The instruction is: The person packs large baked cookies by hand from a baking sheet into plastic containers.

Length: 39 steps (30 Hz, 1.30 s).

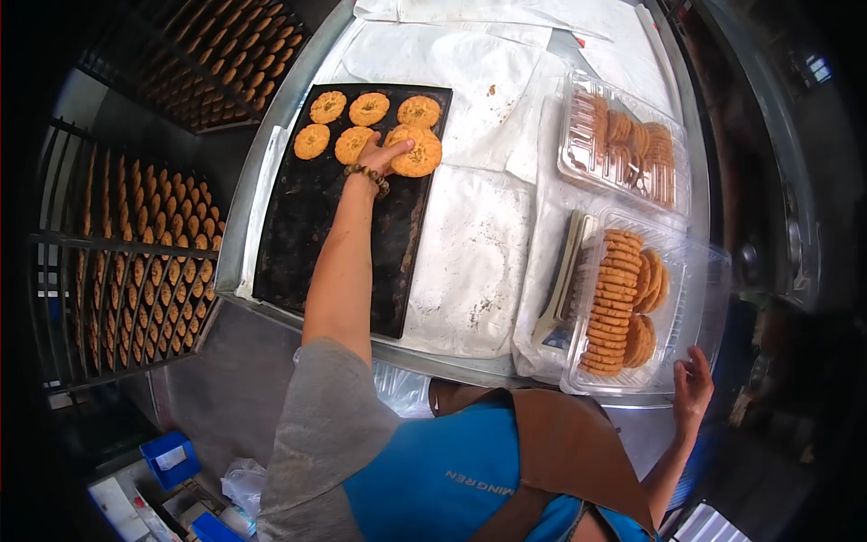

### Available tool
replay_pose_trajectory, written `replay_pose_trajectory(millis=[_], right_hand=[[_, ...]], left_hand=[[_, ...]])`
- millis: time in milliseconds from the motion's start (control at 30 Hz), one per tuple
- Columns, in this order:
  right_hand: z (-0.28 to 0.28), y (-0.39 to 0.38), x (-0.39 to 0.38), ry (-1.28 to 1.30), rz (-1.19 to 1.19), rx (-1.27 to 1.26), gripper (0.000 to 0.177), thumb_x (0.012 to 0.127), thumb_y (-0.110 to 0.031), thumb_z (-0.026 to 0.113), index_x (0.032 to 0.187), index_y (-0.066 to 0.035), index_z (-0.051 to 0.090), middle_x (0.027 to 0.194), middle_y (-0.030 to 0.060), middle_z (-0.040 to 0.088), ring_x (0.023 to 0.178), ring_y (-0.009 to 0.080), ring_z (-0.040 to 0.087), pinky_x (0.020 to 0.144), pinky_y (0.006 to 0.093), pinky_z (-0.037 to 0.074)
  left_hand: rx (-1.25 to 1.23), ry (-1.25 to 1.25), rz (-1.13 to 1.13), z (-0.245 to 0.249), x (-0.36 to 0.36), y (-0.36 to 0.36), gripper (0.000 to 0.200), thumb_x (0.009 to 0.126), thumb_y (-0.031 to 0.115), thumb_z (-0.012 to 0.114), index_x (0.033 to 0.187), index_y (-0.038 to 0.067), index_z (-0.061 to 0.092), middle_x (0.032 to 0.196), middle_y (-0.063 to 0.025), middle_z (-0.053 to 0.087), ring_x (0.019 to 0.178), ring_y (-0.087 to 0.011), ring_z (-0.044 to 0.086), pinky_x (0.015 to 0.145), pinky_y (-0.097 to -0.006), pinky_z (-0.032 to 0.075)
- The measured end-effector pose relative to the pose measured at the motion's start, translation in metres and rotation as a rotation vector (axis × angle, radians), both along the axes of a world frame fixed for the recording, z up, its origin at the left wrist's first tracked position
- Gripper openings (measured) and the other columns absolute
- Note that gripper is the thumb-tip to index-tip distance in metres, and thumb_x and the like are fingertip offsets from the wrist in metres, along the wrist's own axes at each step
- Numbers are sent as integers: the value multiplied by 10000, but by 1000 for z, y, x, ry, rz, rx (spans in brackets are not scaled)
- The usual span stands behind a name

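My left hand [379, 159], with a beaded bracelet at the wrist, reaches over the black baking tray [330, 226]. Its thumb lies on top of a round cookie [417, 155] at the tray's right edge, with the fingers beneath or behind it. Several more cookies [368, 108] lie in rows at the far end of the tray. My right hand [694, 387] is at the near right corner of an open clear plastic box [673, 312], fingers apart and holding nothing. Inside that box, several cookies [611, 303] stand in a long row, with shorter stacks beside them.
A second clear box [673, 194] filled with cookies sits farther back on the right. The box in front rests against a scale-like device [562, 289]. White sheets [470, 244] cover the table. Racks of cookie trays [149, 271] stand at the left; a blue bin [170, 459] is below.
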State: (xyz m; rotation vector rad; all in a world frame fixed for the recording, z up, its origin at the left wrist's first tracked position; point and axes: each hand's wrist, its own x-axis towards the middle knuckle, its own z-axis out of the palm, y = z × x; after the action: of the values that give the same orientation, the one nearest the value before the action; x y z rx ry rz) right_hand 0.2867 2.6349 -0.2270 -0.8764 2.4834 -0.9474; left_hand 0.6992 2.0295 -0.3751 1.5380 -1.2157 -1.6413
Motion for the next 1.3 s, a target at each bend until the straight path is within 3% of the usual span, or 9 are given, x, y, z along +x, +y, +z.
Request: replay_pose_trajectory(millis=[100, 133, 233, 367, 400, 667, 1033, 1167, 1300], right_hand=[[7, -4, 4, 25, -5, 8, 493, 957, -112, 734, 1394, 57, 579, 1316, 183, 673, 1029, 210, 689, 931, 340, 546], [6, -2, 3, 27, -20, 8, 499, 952, -117, 740, 1395, 52, 581, 1320, 184, 673, 1022, 211, 692, 930, 346, 548], [5, 4, 4, 28, -27, 37, 501, 950, -126, 744, 1395, 40, 586, 1321, 181, 673, 1025, 206, 693, 924, 352, 553], [-6, 10, 0, -12, -35, 10, 496, 949, -133, 742, 1393, 29, 591, 1319, 175, 675, 1022, 209, 696, 905, 357, 559], [-2, 6, 2, -9, -36, 22, 493, 948, -134, 741, 1390, 26, 594, 1319, 170, 677, 1020, 212, 698, 895, 356, 561], [2, -12, -2, 36, 9, 77, 486, 947, -155, 740, 1377, 25, 603, 1296, 162, 691, 1006, 225, 704, 870, 356, 567], [8, -19, -3, 64, 36, 86, 450, 926, -97, 738, 1344, 20, 618, 1264, 155, 700, 965, 227, 713, 830, 347, 571], [3, -19, -5, 75, 46, 48, 441, 913, -71, 743, 1327, 21, 622, 1253, 159, 703, 943, 225, 719, 810, 341, 569], [9, -16, -1, 67, -3, 48, 410, 898, -53, 752, 1282, 36, 638, 1297, 179, 681, 944, 224, 727, 808, 342, 573]], left_hand=[[48, 52, 44, 6, -14, -10, 1333, 702, 305, 966, 1638, -22, 74, 1542, -316, 426, 1306, -368, 595, 1005, -483, 559], [78, 48, 20, 4, -13, -16, 1329, 717, 280, 964, 1611, -75, 46, 1447, -278, 521, 1165, -287, 679, 903, -419, 606], [130, -29, -51, -3, -10, -28, 1350, 715, 280, 967, 1603, -83, 17, 1417, -284, 544, 1132, -278, 697, 911, -433, 613], [159, -84, -94, -6, 0, -24, 1010, 727, 323, 957, 1467, -93, 409, 1244, -195, 689, 1090, -255, 720, 892, -362, 624], [91, -140, -57, 3, -6, -10, 825, 731, 349, 950, 1326, -75, 569, 1178, -161, 723, 1065, -236, 727, 883, -350, 615], [87, -237, -116, 18, -6, 14, 801, 728, 357, 951, 1286, -93, 594, 1135, -143, 732, 980, -195, 728, 851, -302, 584], [36, 446, 95, 0, -19, -27, 562, 825, 433, 859, 1227, 72, 703, 1160, -39, 732, 1097, -170, 683, 942, -335, 531], [77, 320, 162, -10, -48, -66, 449, 817, 392, 877, 1162, 142, 737, 1113, -6, 746, 1025, -160, 707, 881, -353, 553], [111, 229, 75, -15, -65, -90, 448, 824, 362, 876, 1137, 75, 735, 1082, -45, 757, 966, -158, 725, 853, -330, 569]])
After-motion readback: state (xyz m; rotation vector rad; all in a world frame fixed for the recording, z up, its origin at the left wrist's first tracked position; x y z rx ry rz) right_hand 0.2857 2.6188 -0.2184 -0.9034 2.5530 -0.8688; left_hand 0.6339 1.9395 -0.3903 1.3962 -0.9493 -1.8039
